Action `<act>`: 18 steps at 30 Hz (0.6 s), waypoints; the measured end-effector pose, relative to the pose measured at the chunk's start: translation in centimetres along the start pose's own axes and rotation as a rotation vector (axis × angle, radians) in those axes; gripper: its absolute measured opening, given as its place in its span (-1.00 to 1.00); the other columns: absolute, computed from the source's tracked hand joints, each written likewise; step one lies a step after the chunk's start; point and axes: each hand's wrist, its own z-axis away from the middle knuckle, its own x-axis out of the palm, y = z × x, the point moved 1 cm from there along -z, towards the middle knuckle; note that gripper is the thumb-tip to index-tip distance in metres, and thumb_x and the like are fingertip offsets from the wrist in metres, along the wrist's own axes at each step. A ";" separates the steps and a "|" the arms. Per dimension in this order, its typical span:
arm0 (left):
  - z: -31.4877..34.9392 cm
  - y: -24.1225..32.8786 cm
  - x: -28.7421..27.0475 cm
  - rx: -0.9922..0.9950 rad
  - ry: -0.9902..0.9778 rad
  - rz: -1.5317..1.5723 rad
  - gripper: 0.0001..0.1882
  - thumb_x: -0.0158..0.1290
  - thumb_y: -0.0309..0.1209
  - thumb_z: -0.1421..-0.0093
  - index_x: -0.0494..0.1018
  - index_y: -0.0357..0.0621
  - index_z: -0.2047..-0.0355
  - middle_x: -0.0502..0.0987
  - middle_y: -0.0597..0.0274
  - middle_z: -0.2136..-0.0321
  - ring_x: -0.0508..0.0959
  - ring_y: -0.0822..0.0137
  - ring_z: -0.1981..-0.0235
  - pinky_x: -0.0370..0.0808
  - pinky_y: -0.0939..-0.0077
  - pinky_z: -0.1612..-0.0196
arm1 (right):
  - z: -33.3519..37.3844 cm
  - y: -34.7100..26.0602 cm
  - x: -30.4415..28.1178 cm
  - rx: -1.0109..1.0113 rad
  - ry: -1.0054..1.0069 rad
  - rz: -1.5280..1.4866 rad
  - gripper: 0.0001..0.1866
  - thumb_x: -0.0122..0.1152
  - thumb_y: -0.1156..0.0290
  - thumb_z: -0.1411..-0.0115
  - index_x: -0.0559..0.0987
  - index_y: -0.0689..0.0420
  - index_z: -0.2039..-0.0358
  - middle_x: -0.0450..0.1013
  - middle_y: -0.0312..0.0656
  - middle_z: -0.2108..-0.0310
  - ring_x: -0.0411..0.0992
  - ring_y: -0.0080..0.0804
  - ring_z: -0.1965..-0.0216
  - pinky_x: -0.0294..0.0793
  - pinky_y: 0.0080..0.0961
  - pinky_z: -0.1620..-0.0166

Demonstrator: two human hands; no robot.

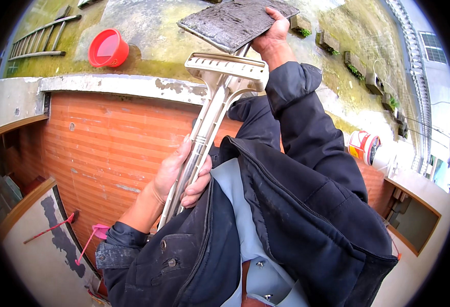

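Note:
A squeeze mop with a metal-and-white-plastic handle (199, 140) slants from my chest toward the far side. My left hand (171, 174) is closed around the lower part of that handle. At its far end sits a white plastic wringer head (227, 66) with a row of slots. Just beyond the wringer is the mop's flat, dark grey pad (235, 23), which looks wet and dirty. My right hand (275, 38) grips the pad's right edge, thumb on top and fingers hidden underneath.
A red bucket (110, 48) with liquid stands on the mossy concrete beyond a low white ledge (127, 86). A wooden ladder (38, 43) lies far left. Concrete blocks (355, 64) line the right side. Another bucket (360, 146) stands right. Orange tiles (107, 138) cover the near floor.

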 end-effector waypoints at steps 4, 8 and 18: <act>-0.1 -0.3 -0.1 -0.010 0.006 -0.031 -0.26 -0.45 0.32 -0.30 0.27 -0.16 0.44 0.28 0.18 0.80 0.31 0.31 0.90 0.31 0.47 0.86 | 0.6 -0.3 0.4 -0.040 -0.008 0.016 -0.57 -0.02 0.18 -0.10 0.50 0.23 0.14 0.51 -0.05 0.09 0.42 -0.02 0.07 0.35 -0.09 -0.11; -0.1 -0.4 0.3 0.018 0.062 -0.123 -0.27 -0.46 0.30 -0.32 0.28 -0.17 0.45 0.30 0.17 0.80 0.33 0.31 0.89 0.33 0.48 0.84 | 0.6 -0.4 0.5 -0.043 -0.004 0.038 -0.58 -0.01 0.18 -0.10 0.49 0.23 0.14 0.51 -0.06 0.10 0.42 -0.05 0.08 0.36 -0.12 -0.10; 1.0 -0.4 2.2 0.157 0.418 -0.646 -0.31 -0.39 0.21 -0.37 0.36 -0.21 0.39 0.38 0.14 0.77 0.41 0.34 0.84 0.39 0.51 0.76 | 3.0 -0.6 2.8 -0.126 0.206 0.264 -0.65 -0.06 0.15 -0.18 0.46 0.19 0.23 0.51 -0.05 0.24 0.47 -0.08 0.30 0.47 -0.07 0.26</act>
